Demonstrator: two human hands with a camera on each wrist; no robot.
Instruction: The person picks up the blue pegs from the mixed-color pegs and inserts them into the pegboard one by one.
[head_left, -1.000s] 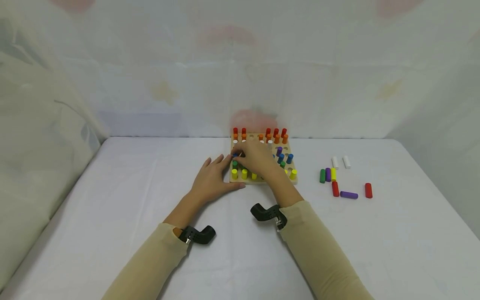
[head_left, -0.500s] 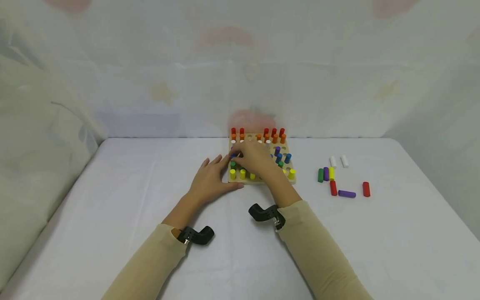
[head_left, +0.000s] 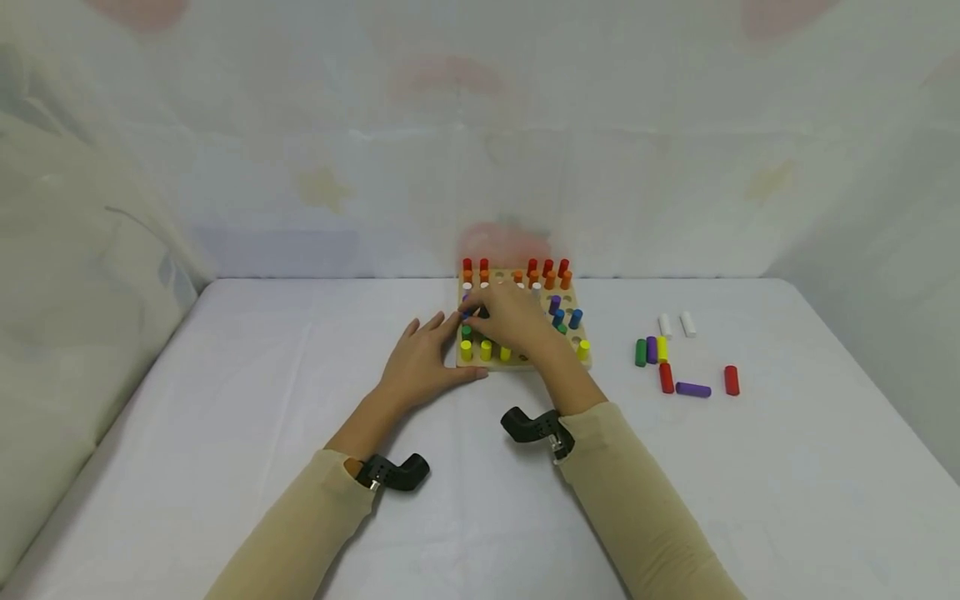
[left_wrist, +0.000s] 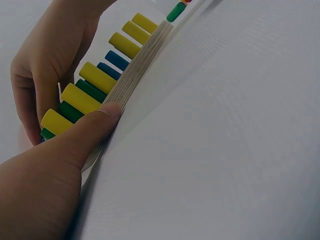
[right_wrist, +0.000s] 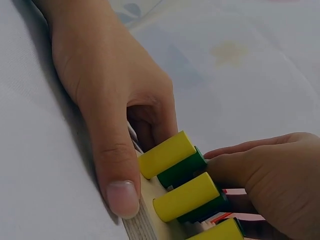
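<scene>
Head view: my left hand (head_left: 424, 360) is lying flat on the white table (head_left: 300, 467), fingers straight and loosely together, thumb (left_wrist: 92, 127) pressing against the near-left corner of the wooden pegboard (head_left: 521, 358). My right hand (head_left: 513, 321) is reaching over the board's left half, fingertips pinching a blue peg (head_left: 468, 314) above the green and yellow pegs (head_left: 485, 350). Loose pegs (head_left: 667, 358) are lying well apart, to the right of the board.
</scene>
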